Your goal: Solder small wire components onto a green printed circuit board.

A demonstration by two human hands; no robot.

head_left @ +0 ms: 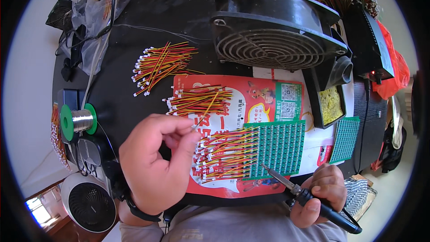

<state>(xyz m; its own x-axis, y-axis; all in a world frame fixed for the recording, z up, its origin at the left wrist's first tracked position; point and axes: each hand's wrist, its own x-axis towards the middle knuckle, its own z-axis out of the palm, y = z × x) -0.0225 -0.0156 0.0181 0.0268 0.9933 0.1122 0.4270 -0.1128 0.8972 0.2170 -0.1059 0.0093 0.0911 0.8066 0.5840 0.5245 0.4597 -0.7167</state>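
Observation:
My left hand (154, 163) pinches a short cable (207, 111) of thin wires between thumb and fingertips, its wires slanting up to the right. Most of the cable's connector end is hidden by the fingers. My right hand (323, 191) is wrapped round a soldering iron (333, 218), whose tip rests over or close to the lower left part of a green circuit board panel (283, 148). Rows of red, yellow and black cables (228, 153) with white connectors reach the panel's left edge. Above them a bundle of loose cables (201, 101) lies on a red printed sheet (273, 188).
Another cable pile (162, 67) lies farther back. A large black fan (273, 29) stands beyond the sheet. At right are a yellow sponge (330, 105) in a black holder, a smaller green board (345, 140) and a black box (365, 40). A solder spool (79, 121) stands left.

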